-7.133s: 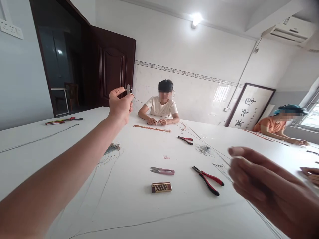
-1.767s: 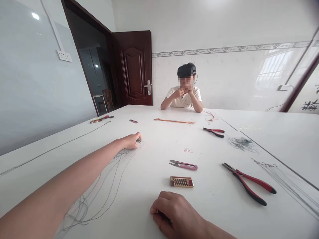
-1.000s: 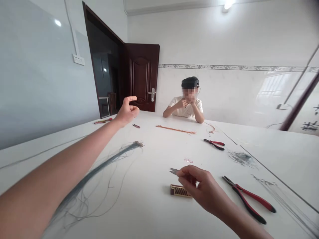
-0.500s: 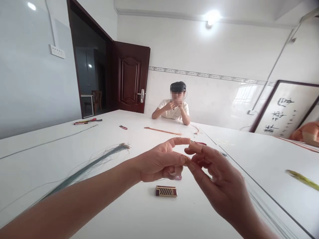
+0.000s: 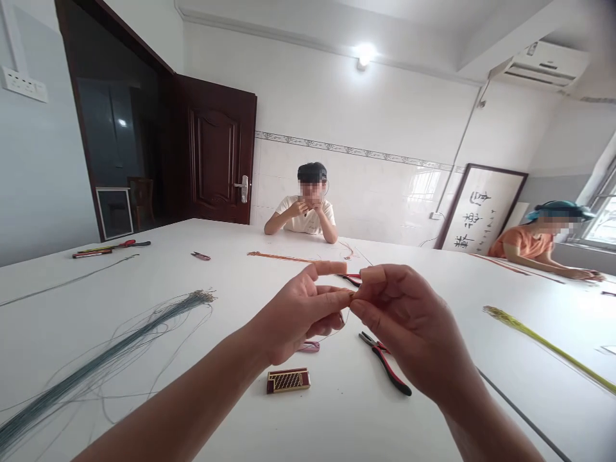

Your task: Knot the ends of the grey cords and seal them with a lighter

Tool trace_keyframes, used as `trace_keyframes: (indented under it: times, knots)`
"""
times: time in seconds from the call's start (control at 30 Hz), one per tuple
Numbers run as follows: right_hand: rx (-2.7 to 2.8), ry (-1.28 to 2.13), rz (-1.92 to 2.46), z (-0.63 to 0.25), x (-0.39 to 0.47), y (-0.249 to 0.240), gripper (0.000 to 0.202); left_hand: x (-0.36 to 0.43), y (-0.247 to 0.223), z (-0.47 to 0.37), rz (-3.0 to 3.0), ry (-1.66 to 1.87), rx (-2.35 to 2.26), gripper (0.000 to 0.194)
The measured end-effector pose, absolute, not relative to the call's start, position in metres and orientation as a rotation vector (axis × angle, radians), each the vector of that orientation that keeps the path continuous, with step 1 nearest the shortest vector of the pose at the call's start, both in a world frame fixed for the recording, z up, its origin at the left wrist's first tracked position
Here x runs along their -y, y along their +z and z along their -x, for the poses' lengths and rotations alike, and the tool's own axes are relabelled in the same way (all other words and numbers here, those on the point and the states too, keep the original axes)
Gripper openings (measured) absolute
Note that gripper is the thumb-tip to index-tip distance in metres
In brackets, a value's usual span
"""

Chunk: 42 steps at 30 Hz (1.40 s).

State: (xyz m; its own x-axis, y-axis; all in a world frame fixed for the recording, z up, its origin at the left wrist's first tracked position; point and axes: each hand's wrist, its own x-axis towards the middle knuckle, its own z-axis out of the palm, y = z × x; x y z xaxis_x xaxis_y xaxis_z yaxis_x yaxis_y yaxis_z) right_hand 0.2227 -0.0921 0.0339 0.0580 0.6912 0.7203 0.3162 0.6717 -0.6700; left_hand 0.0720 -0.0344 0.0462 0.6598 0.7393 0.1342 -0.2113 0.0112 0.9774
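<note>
My left hand and my right hand meet fingertip to fingertip above the white table. Between thumbs and forefingers they pinch a thin thread, whose loose part hangs below the left fingers. What sits right at the fingertips is too small to make out. Pale tape wraps a right fingertip. Red-and-black pliers lie under my right hand, partly covered by it. Below my left hand are a patterned gold-and-maroon lighter-like case and a pink looped handle, mostly hidden.
To the left stretches a bundle of blue-grey threads. Small snips and more tools lie farther back. A yellow-green bundle is at right. One person sits opposite, another at far right.
My view has swung right, bringing the second person and the pliers into sight. My right fingers have curled in closer to the left fingertips, and the hanging thread now shows.
</note>
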Motion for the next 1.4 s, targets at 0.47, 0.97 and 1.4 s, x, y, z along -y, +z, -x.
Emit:
trace_keyframes:
  times: [0.47, 0.97, 1.4]
  knots:
    - [1.282, 0.808, 0.862, -0.224, 0.077, 0.029, 0.028, 0.035, 0.018, -0.068, -2.035, 1.458, -0.457, 0.041]
    - [1.457, 0.373, 0.871, -0.214, 0.076, 0.016, 0.024, 0.044, 0.028, -0.071, -1.447, 1.298, -0.585, 0.037]
    - [1.517, -0.060, 0.960, -0.202, 0.079, 0.011, 0.028, 0.047, 0.021, -0.074, -1.497, 1.244, -0.575, 0.033]
